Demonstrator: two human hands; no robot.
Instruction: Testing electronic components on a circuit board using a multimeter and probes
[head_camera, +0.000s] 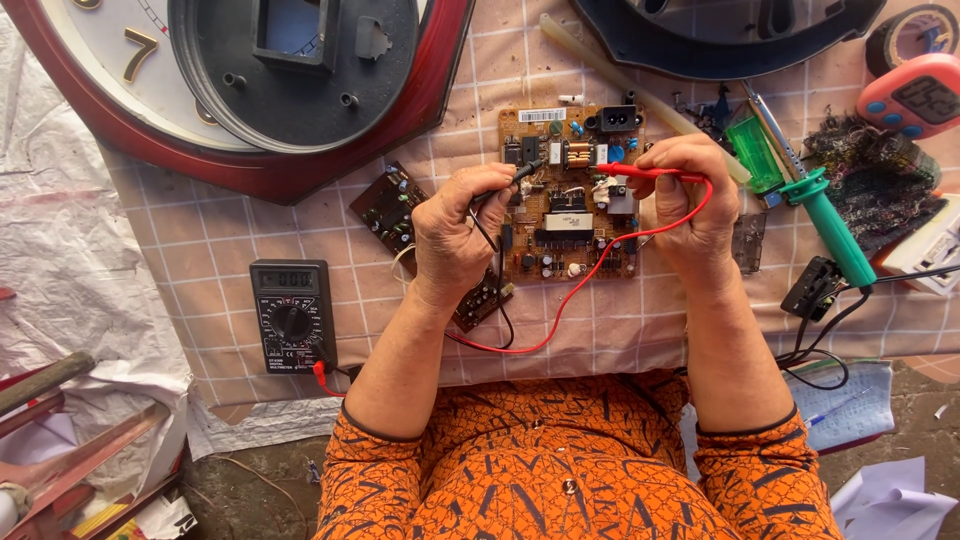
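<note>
Two probes meet one circuit board (570, 195), which lies flat on the checked cloth (640, 320) between the person's hands. The left hand (455, 235) pinches the black probe (515, 175) between thumb and fingers, its tip on the board's upper left; the right hand (690, 205) pinches the red probe (640, 172) likewise, pointing toward the board's centre. The board looks light and stiff but fragile: its upright capacitors, coils and connector would bend or snap under pressure, so the bare edges seem the safest hold. The probes appear slim, rigid and light, best held at their insulated shafts. Their thin leads, red lead (580, 290) and black lead (497, 300), are limp and trail across the cloth to the multimeter (292, 315) at the left, where they could snag. A second, darker circuit board (395, 205) lies partly beneath the left hand. A green-handled soldering iron (825, 215) rests just right of the hands, a clock case (250, 90) above left.
</note>
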